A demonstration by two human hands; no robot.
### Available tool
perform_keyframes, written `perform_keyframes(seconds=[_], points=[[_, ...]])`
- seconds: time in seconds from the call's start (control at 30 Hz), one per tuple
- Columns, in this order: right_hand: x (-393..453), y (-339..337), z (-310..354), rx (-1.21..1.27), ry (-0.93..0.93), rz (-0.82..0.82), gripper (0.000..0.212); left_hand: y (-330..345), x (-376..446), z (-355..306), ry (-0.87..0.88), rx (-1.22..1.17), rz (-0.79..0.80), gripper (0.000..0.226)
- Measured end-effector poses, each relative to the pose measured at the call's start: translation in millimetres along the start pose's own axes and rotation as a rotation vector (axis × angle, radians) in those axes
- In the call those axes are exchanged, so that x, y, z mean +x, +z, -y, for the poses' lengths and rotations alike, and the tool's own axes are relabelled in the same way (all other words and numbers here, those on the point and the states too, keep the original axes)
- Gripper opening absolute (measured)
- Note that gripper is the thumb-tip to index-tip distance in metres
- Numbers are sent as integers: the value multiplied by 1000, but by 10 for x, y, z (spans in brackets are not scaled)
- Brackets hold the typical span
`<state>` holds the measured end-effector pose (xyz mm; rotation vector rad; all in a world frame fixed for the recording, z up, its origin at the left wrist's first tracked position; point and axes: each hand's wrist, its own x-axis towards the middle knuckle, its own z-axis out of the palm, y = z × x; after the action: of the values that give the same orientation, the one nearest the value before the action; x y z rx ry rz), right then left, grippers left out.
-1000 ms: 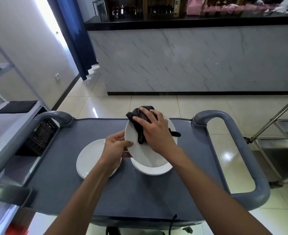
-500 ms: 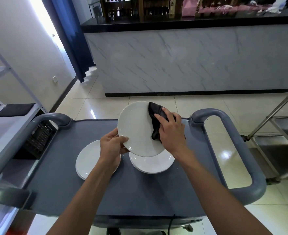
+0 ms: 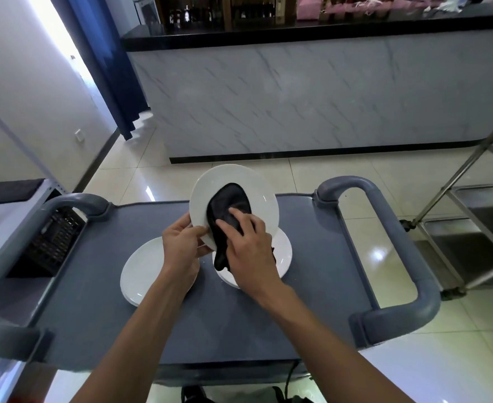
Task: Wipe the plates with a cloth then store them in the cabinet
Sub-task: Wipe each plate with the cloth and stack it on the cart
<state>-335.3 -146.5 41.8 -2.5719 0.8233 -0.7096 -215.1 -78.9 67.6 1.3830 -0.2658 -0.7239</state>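
Plate [image 3: 256, 187] sits tilted at frame centre, lifted above the grey cart [image 3: 312, 271]. Left hand [image 3: 181, 248] pinches its lower left rim; right hand [image 3: 248, 245] presses a black cloth [image 3: 227, 199] against its face with fingers spread. Two plates [image 3: 143, 271] lie below.

Daylight blows out the doorway [image 3: 62, 50] top left, ceiling lights glare off the floor tiles [image 3: 378, 254], wide-angle bending at the edges, slightly soft overall.
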Motion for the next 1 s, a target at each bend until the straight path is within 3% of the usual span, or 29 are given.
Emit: perform_keyframes(seconds=[0.2, 0.37, 0.73, 1.0], points=[[-103, 17, -59, -17, -132, 4, 49, -110, 35, -1, -8, -76, -69, 36], [-99, -5, -319, -42, -59, -17, 50, -263, 83, -1, -15, -69, -93, 37], [316, -180, -712, -72, 88, -116, 49, -278, 55, 27, -60, 66, 60, 40], [537, -222, -561, -56, 19, -155, 47, -150, -1, 83, -87, 108, 170, 40]])
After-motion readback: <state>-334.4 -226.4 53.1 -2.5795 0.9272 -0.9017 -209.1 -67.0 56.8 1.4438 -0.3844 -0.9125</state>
